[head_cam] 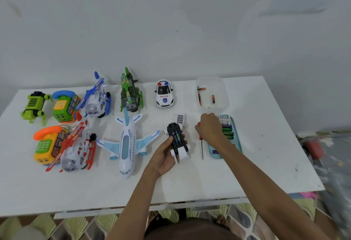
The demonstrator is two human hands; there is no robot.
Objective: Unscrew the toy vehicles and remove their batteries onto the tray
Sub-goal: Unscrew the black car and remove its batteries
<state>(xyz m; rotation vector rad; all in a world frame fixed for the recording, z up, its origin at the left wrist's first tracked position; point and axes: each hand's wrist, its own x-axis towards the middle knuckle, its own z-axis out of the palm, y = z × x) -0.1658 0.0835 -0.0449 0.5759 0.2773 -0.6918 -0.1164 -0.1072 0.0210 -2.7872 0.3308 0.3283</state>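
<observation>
Toy vehicles stand in two rows across the left and middle of the white table. The biggest is a white and pale blue airplane in the near row. Left of it lies a red and white helicopter. A blue and white helicopter and a green helicopter sit in the far row. At the left end are two toy phones, one orange and yellow and one green with a blue handset, with a green legged toy beside them. A white police car stands right of the green helicopter.

A clear container at the far right holds a few orange batteries. Nearer, a teal tray carries a row of batteries.

The left hand has its grip closed round an upturned black and white toy car, lifted just right of the airplane. Its open compartment shows blue batteries still inside. The right hand hangs knuckles-up over the tray's left edge and the red handle of a screwdriver lying on the table. Its fingers are hidden, so I cannot tell whether its grip has hold of anything.

A small white ribbed cover lies beyond the held car.
</observation>
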